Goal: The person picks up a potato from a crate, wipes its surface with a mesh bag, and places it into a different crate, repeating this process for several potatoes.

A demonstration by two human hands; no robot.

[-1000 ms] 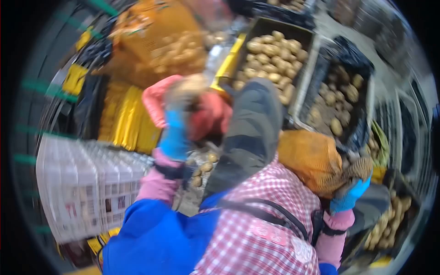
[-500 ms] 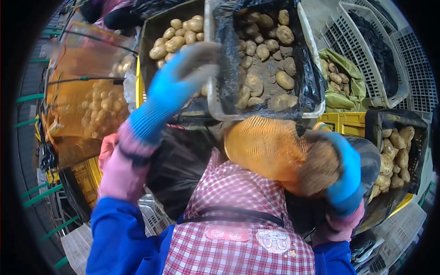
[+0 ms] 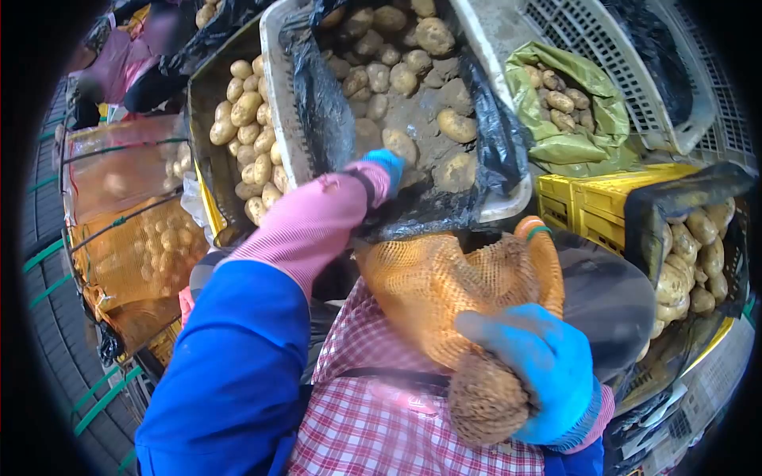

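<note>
My left hand (image 3: pixel 385 164), in a blue glove, reaches down into the plastic-lined grey crate (image 3: pixel 278 87) that holds dirty potatoes and soil. Its fingers are mostly hidden behind the wrist, and a potato (image 3: pixel 399 147) lies right beside it. In front of my checked apron, my right hand (image 3: pixel 540 369), also blue-gloved, is wrapped around a rounded brown mesh bundle (image 3: pixel 486 399). Orange mesh netting (image 3: pixel 429 278) spreads from beside this bundle across my lap to the crate's near edge. Whether anything is inside the bundle is hidden.
Cleaner-looking potatoes (image 3: pixel 248 111) fill a lined crate to the left. Orange mesh sacks (image 3: pixel 135 246) with potatoes stand farther left. At right are a green sack (image 3: pixel 567 151), a yellow crate (image 3: pixel 591 206) and another potato-filled lined crate (image 3: pixel 690 262). A person's pink clothing (image 3: pixel 127 63) shows upper left.
My left hand has moved from above the left potatoes down into the grey crate. The right hand has come lower and inward with the brown mesh bundle. The view has shifted right.
</note>
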